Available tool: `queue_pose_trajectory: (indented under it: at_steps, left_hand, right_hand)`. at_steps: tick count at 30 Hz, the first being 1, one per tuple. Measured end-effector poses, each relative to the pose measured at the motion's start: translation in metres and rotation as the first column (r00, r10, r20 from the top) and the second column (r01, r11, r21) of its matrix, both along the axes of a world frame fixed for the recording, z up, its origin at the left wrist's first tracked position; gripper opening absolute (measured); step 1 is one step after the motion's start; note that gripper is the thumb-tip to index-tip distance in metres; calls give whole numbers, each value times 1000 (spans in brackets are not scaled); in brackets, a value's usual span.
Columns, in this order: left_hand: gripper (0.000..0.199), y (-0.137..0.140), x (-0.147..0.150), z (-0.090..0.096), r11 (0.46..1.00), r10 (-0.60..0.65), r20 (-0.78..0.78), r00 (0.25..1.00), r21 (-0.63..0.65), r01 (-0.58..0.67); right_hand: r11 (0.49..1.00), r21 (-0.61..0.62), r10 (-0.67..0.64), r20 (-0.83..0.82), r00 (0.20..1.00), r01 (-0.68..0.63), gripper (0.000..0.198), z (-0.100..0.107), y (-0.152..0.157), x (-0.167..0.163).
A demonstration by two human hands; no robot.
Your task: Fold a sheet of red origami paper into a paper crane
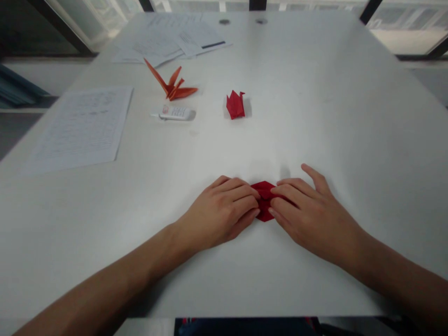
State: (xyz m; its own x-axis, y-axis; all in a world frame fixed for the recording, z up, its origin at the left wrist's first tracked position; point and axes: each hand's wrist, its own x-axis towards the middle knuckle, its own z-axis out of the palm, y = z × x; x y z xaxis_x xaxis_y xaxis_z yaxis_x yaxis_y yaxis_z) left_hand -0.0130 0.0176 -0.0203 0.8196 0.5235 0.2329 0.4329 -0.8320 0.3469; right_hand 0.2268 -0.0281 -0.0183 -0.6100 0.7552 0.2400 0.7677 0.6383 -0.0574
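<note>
A folded red origami paper (265, 215) lies on the white table close to me, its left and right ends hidden under my fingers. My left hand (229, 207) presses on its left side, fingers bent and close together. From the right, my right hand (304, 210) holds the other side, with its little finger lifted away. Both hands are closed on the paper. Farther off stand a small red paper crane (235, 105) and, left of it, a larger orange paper crane (171, 86).
A white glue or correction-fluid bottle (175, 113) lies in front of the orange crane. At the left is a printed sheet (84, 126), and more papers (164, 39) overlap at the far left. The table (224, 289) has its near edge just before my lap.
</note>
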Motion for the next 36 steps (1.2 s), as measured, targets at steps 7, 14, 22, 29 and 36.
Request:
queue_pose_trajectory:
  at_steps: [7, 14, 22, 29, 36]
  left_hand:
    - [16, -4, 6, -2, 994, 106, 0, 994, -26, -106]
    - [14, -5, 7, 1, 981, 150, 3, 989, -128, -149]
    - [20, -4, 9, -1, 981, 167, -33, 985, -92, -169]
    - [11, -2, 12, -5, 976, 207, -21, 978, -67, -208]
    - [17, 1, 5, 1, 985, 136, -80, 987, -94, -143]
  right_hand:
    - [999, -32, -11, -30, 999, 10, 16, 0, 4, -3]
    - [997, -77, -21, -41, 999, 18, 18, 0, 4, -3]
    - [986, -123, -125, -129, 984, 109, 17, -5, 3, -8]
    - [974, -148, -200, -221, 954, 170, 3, -11, 7, -10]
    - [997, -6, -79, -129, 988, 79, 13, -10, 9, -1]
